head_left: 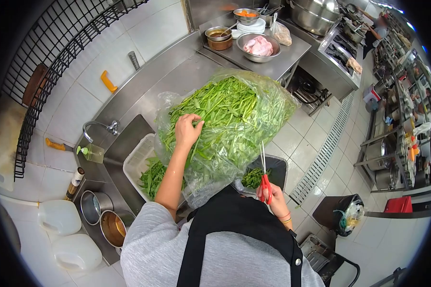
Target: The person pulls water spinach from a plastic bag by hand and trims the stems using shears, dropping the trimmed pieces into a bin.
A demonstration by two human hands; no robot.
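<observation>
A large clear plastic bag (210, 167) full of long-stemmed leafy greens (225, 103) lies open in front of me, on the steel counter's edge. My left hand (187, 129) rests on the greens at the bag's left side, thumb and forefinger apart; its other fingertips are partly hidden. My right hand (275, 201) is closed around the red handles of a pair of scissors (265, 182), blades pointing up beside the bag. Below the scissors, a dark bin (283, 172) contains cut green pieces. More greens lie in a white plastic tub (131, 162) in the sink, left of my forearm.
A metal bowl of raw meat (258, 47) stands on the far counter near stacked plates (251, 26). To the left are a faucet (100, 126), a soap bottle (92, 153) and metal pots (114, 227). A black bin (333, 215) stands on the tiled floor at right; a person (379, 31) is far back.
</observation>
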